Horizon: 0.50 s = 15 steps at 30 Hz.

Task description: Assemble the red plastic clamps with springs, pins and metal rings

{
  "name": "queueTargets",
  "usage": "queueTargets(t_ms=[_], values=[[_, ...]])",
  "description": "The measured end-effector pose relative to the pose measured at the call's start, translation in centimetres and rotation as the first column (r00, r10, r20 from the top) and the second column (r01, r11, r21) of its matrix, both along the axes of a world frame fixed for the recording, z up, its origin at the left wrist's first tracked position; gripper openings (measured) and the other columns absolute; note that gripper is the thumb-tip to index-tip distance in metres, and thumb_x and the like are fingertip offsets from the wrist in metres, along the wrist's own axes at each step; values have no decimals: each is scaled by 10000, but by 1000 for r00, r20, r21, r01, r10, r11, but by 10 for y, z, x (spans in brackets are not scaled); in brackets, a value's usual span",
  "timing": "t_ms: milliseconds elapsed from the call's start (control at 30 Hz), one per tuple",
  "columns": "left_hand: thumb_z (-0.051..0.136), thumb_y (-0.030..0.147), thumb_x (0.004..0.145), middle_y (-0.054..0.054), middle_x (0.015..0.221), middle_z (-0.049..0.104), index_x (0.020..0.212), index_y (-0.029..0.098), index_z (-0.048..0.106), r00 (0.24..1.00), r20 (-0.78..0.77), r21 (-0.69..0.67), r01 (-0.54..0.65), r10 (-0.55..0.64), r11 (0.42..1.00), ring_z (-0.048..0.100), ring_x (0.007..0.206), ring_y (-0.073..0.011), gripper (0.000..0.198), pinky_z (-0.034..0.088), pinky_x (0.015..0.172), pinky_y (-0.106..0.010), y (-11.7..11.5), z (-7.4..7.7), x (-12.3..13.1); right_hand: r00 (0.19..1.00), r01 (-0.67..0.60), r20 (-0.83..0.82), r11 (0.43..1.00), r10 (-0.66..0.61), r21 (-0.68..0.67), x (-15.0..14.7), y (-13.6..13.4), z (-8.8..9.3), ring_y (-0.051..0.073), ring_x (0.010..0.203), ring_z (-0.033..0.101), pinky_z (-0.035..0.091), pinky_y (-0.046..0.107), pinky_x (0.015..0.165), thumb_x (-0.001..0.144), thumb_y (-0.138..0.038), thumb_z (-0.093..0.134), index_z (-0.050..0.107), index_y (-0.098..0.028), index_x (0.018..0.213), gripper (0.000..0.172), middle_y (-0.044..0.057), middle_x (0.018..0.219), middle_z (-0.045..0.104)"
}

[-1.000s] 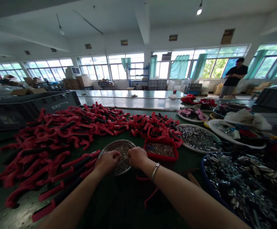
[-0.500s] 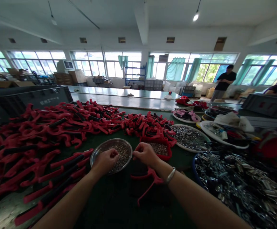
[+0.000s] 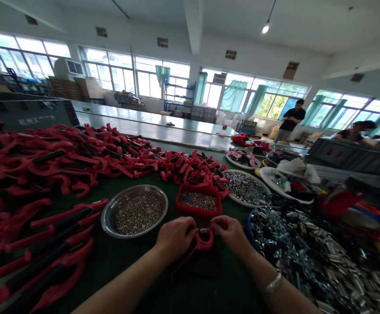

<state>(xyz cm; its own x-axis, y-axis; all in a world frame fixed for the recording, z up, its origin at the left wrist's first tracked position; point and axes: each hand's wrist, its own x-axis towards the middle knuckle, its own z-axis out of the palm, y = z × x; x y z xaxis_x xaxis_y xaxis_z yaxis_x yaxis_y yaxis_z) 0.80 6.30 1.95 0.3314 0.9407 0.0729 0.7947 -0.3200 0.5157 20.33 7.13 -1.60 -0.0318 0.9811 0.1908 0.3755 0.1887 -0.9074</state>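
My left hand point(image 3: 176, 238) and my right hand point(image 3: 229, 231) grip a curved red plastic handle point(image 3: 206, 240) from either side, on the green mat. A small metal pin point(image 3: 203, 230) sits at the handle's hooked end, pinched between my fingers. Its long tail trails down to the left. To the left of my hands stands a steel bowl point(image 3: 134, 188) of small metal parts, and a red tray point(image 3: 199, 212) of similar parts lies just beyond them.
A large heap of red-and-black handles point(image 3: 46, 165) covers the left of the bench. A blue basin of metal fittings point(image 3: 307, 257) lies close on the right. White plates of rings point(image 3: 245, 187) stand beyond. A standing person point(image 3: 289, 120) and a seated person point(image 3: 353, 133) are far off.
Both hands have moved right from the steel bowl and picked up the red handle from the mat. The view has tilted and shifted.
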Motion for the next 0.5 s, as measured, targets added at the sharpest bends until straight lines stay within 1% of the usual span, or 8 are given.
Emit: queueTargets(t_ms=[100,167,233,333,400,500], values=[[472,347,816,7,884,659,847,258,601,1000,2,6,-27,27,1000,598,812,-163,160,359,630,-239,3,-5,3,998,34,51,998,-37,60,-4,-3,-3,222,742,655,521,365,699,766,-336,582,661,-167,920,242,65,806,709],[468,355,820,6,880,658,846,258,594,1000,14,16,-25,24,1000,597,806,-161,161,359,633,-240,4,-8,2,994,30,100,994,-41,106,-6,-5,-3,234,842,644,493,399,795,787,-307,560,661,-191,977,244,72,906,703],[461,357,825,8,879,656,848,261,590,1000,24,28,-14,14,1000,598,802,-160,162,359,636,-241,5,-10,1,989,15,142,990,-35,141,-8,-8,-3,239,916,625,461,407,855,797,-282,549,665,-214,999,243,70,982,689],[453,356,829,11,890,653,863,264,588,1000,19,30,-24,23,999,598,808,-161,167,360,634,-242,4,-10,2,968,-16,248,978,-37,208,-7,-11,-4,230,939,619,462,390,857,823,-255,511,653,-222,1038,259,70,1013,681],[453,356,828,10,892,651,868,263,590,999,10,18,-38,38,999,596,810,-161,170,360,635,-242,4,-10,4,943,-58,333,965,-31,255,-5,-12,-5,219,939,620,472,374,848,844,-240,476,640,-222,1062,273,68,1016,681],[456,353,823,11,887,647,861,262,590,999,8,12,-46,46,999,594,802,-157,166,357,630,-239,4,-10,5,917,-127,399,950,3,285,-2,-12,-5,204,937,621,481,353,840,862,-225,448,627,-234,1087,287,59,1012,681]])
